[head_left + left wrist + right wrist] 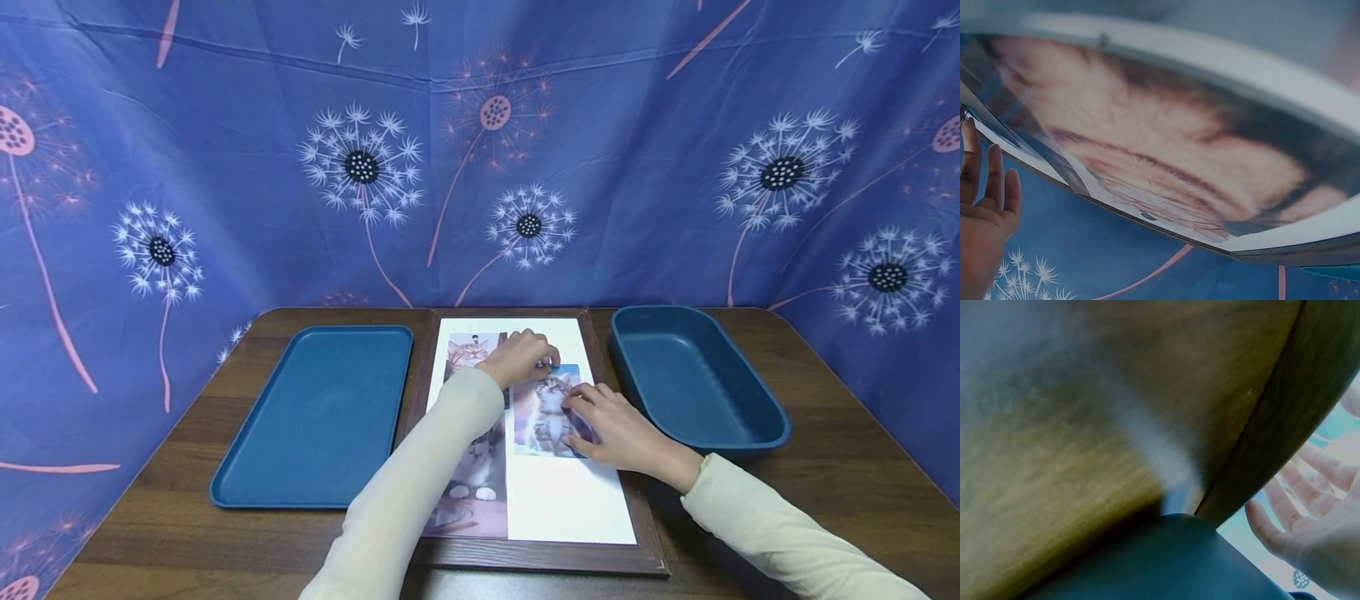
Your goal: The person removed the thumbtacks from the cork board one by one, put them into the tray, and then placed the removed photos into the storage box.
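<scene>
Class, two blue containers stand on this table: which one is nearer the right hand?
The deep bin, right of the board, close by the right hand. The shallow tray lies left of the board, farther off.

Head cam up top, wrist cams close-in
Head faces forward-down, wrist ones skim low; head and left share the blue dandelion-print fabric backdrop [615,150].

Our left sleeve [420,479] pale cream and long, plain soft-looking cloth with light creases, slightly loose along its length, our right sleeve [780,518] of matching cream, its edge slightly rumpled, our hands [617,425] bare
</scene>
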Tool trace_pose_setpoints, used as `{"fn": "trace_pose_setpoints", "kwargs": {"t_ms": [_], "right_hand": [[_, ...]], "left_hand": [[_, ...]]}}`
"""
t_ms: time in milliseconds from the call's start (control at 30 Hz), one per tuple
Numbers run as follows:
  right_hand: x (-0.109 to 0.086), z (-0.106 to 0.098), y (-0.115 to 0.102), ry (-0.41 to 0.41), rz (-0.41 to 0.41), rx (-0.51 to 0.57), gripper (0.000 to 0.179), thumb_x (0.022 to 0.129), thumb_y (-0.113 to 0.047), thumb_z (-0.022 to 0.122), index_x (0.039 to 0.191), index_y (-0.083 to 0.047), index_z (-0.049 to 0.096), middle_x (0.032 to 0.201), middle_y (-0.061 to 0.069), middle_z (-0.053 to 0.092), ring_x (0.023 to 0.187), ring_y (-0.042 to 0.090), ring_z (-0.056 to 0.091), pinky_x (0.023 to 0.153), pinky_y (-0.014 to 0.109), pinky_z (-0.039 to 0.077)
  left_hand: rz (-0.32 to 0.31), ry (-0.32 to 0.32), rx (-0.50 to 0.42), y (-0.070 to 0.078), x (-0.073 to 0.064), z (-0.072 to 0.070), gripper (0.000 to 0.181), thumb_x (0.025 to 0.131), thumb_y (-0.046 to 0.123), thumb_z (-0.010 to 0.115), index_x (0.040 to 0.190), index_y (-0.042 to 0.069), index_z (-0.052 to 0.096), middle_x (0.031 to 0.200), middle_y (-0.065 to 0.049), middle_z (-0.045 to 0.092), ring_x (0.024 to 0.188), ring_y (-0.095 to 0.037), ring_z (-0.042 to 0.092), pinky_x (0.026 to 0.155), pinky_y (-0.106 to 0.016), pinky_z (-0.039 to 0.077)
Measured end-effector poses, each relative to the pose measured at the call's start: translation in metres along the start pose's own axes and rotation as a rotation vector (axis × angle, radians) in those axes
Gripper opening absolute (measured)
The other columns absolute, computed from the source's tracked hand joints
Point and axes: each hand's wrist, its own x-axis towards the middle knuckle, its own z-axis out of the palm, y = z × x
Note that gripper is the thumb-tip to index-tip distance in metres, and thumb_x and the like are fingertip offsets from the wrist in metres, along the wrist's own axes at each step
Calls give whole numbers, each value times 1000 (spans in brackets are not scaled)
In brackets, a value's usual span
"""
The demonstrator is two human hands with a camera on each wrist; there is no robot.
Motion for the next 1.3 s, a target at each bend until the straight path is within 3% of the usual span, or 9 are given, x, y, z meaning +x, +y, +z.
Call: {"fn": "trace_pose_setpoints", "kwargs": {"t_ms": [267,500,700,1300], "right_hand": [[0,0,-1,8,-4,-1,48,76,-36,71,110,-4,63,112,11,57,92,21,48,74,39,45],[0,-1,-1,13,-7,-1,48,76,-36,71,110,-3,63,111,11,57,91,21,48,73,38,45],[-1,-1,-1,3,0,-5,48,76,-35,71,110,-3,63,111,11,57,92,21,48,75,40,46],[-2,-1,-1,-8,16,7,48,76,-35,72,112,-4,62,113,10,57,94,22,49,78,41,47]], "left_hand": [[9,17,6,0,-1,-1,18,85,22,64,101,25,70,95,7,66,83,-9,59,84,-40,48],[56,34,-44,-2,-1,-4,18,84,16,64,101,20,70,97,5,68,87,-9,62,78,-24,48],[77,35,-69,-5,-2,-7,20,84,15,64,103,16,69,98,2,68,87,-10,63,75,-18,48],[78,54,-66,-22,-18,-14,20,83,15,65,102,14,68,93,0,67,84,-12,62,76,-22,48]]}}
